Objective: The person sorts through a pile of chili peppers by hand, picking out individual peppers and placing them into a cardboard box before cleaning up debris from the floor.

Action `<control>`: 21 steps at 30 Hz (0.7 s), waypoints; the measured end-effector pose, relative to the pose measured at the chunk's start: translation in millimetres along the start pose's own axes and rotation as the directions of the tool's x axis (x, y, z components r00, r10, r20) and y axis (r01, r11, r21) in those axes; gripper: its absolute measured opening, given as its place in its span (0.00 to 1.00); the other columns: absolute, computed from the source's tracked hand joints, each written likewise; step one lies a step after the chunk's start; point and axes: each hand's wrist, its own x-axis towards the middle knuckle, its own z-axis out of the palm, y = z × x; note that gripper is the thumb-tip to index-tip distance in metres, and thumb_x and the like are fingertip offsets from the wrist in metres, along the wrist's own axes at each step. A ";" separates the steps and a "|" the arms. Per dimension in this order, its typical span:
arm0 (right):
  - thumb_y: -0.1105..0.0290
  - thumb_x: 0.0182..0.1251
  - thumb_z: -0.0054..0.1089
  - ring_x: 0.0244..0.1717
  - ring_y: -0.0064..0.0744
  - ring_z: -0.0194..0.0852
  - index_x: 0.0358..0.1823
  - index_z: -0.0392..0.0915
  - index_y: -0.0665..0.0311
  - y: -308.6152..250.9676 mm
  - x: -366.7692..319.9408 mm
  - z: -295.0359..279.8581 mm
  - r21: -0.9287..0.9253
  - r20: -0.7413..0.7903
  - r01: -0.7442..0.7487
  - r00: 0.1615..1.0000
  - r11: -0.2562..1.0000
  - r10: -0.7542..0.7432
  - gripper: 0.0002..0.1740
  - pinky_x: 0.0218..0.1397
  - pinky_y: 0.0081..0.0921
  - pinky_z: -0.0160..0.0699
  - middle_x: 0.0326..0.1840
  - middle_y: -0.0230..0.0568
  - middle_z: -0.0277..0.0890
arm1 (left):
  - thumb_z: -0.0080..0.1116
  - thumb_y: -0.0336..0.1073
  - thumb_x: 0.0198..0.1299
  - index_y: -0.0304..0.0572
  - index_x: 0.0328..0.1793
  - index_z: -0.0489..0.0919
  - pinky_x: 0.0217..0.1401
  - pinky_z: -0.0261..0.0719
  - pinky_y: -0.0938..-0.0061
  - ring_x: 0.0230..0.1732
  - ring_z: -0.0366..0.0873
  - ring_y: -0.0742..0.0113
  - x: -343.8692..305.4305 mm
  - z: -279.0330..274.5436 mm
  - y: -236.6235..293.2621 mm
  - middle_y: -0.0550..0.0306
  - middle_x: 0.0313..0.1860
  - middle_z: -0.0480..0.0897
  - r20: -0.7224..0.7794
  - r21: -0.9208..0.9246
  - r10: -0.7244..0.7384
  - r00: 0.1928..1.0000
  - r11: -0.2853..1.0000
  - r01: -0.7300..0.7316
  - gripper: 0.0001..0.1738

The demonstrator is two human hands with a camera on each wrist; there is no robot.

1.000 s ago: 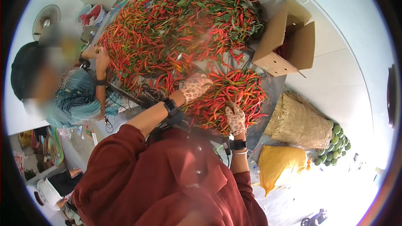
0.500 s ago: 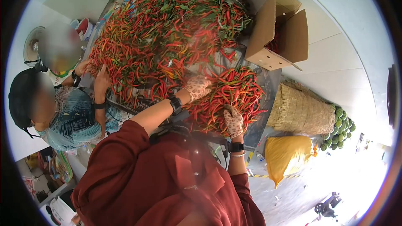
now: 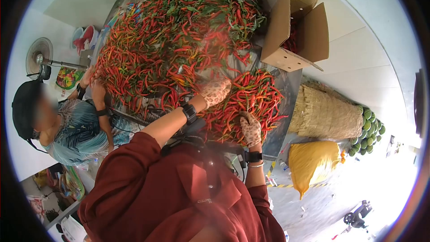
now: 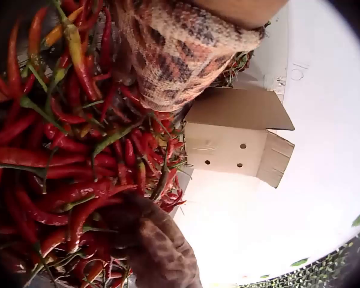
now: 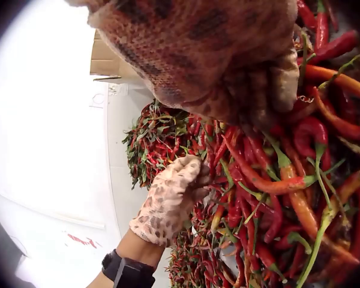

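Observation:
Long red and orange chillies lie in a near pile (image 3: 264,96) on the table. The left hand (image 3: 216,92), in a spotted glove, is at this pile's left side, its fingers bent down among chillies. Lower right, the gloved right hand (image 3: 251,130) rests on the pile, fingers bent. The left wrist view shows the right hand (image 4: 168,249) with its fingertips close against a red chilli (image 4: 96,210). In the right wrist view the left hand (image 5: 171,198) reaches into the chillies (image 5: 276,186). Whether either hand grips one is hidden.
A larger heap of chillies with green leaves (image 3: 179,31) spreads behind. An open cardboard box (image 3: 286,56) stands at the back right. Woven sacking (image 3: 327,111) and a yellow sack (image 3: 313,163) are at the right. Another person (image 3: 74,121) works at the left edge.
The left hand has shifted slightly right over the near pile. The right hand stays at about the same place. The other person's hands have moved a little along the large heap's edge.

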 end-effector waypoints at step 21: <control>0.71 0.65 0.52 0.45 0.34 0.80 0.47 0.79 0.67 1.1 -1.0 -0.5 0.030 -0.016 0.015 1.000 0.999 -0.015 0.13 0.50 0.25 0.75 0.44 0.44 0.81 | 0.47 0.29 0.61 0.39 0.67 0.67 0.58 0.73 0.72 0.56 0.74 0.58 36.0 20.8 -19.7 0.49 0.57 0.76 -0.136 0.693 0.362 0.922 0.700 -0.173 0.25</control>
